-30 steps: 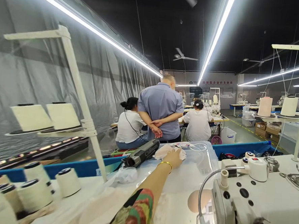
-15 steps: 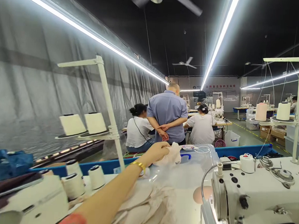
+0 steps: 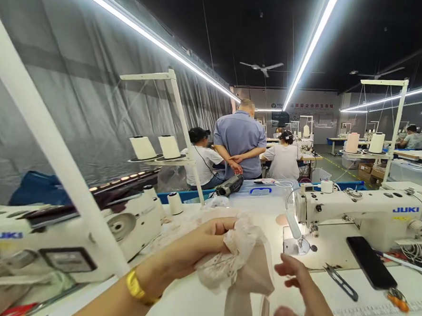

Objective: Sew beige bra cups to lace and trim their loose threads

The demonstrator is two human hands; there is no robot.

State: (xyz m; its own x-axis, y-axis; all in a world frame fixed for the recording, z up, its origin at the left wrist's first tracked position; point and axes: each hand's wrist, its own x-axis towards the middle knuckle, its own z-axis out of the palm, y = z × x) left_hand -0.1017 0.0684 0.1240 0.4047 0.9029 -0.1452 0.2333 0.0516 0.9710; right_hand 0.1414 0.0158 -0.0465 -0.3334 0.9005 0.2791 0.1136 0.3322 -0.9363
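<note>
My left hand [image 3: 206, 241], with a gold bracelet on its wrist, pinches a pale beige lace-edged fabric piece [image 3: 249, 265]. The cloth hangs down over the white sewing table, its lower end running out of the picture. To the right of it, my right hand [image 3: 304, 297] is held with thumb and fingers apart, close to the fabric but not touching it. Beyond that hand stands a white sewing machine [image 3: 358, 210], its lamp lighting the needle area.
Thread snips [image 3: 341, 282] and a black phone [image 3: 371, 262] lie on the table at right. A clear plastic box lid [image 3: 273, 200] with a blue handle is behind. Thread cones [image 3: 175, 203] and another machine [image 3: 128, 229] stand at left. Several people are farther back.
My left hand has drawn back from the box lid toward me with the fabric. My right hand has come into view. The camera has tilted down, showing more of the table.
</note>
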